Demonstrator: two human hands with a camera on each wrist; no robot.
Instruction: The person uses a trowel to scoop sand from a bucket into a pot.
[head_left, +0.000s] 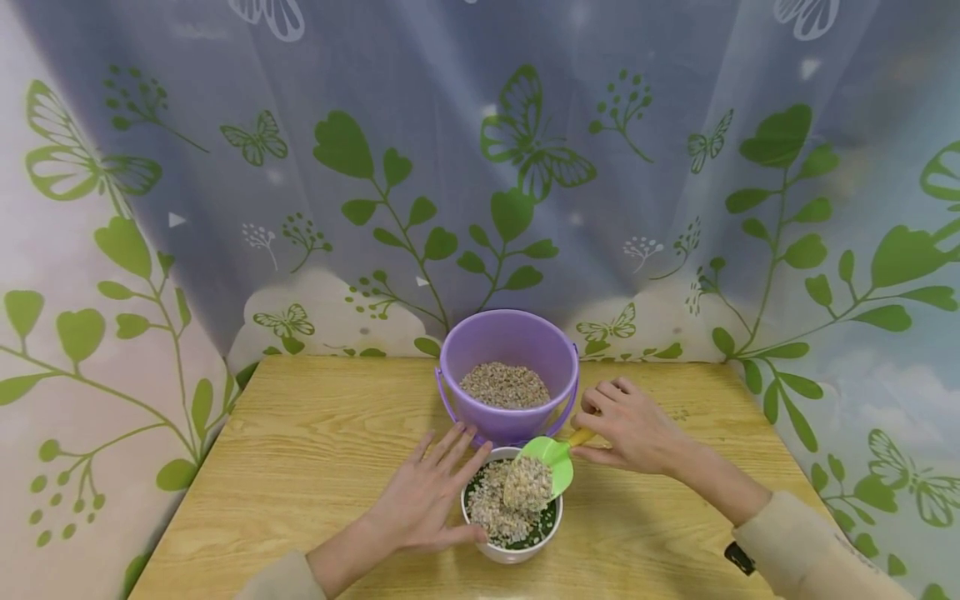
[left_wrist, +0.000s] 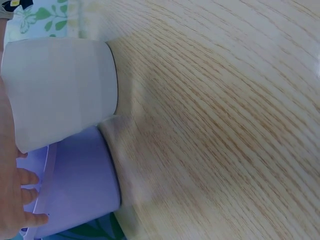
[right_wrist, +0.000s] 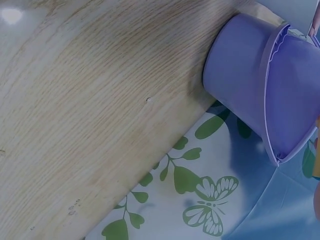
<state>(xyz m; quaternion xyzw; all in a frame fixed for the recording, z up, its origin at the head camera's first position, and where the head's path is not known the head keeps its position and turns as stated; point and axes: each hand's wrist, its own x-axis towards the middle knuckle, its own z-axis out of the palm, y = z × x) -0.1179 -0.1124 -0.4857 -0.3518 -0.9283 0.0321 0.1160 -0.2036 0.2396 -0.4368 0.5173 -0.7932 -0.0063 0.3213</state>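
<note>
A white pot stands at the table's front, pale gravel heaped over a dark green inside. Over its right side my right hand grips the yellow handle of a toy shovel. Its green blade carries a mound of the same gravel and tilts down toward the pot. My left hand lies along the pot's left side, fingers spread and straight, thumb at the near rim. In the left wrist view the pot's smooth wall shows beside the left fingers.
Right behind the pot stands a purple bucket with brownish gravel inside and its handle hanging down in front. A wooden table carries both. A curtain with green leaves and butterflies hangs at the back edge. Small grains lie on the tabletop.
</note>
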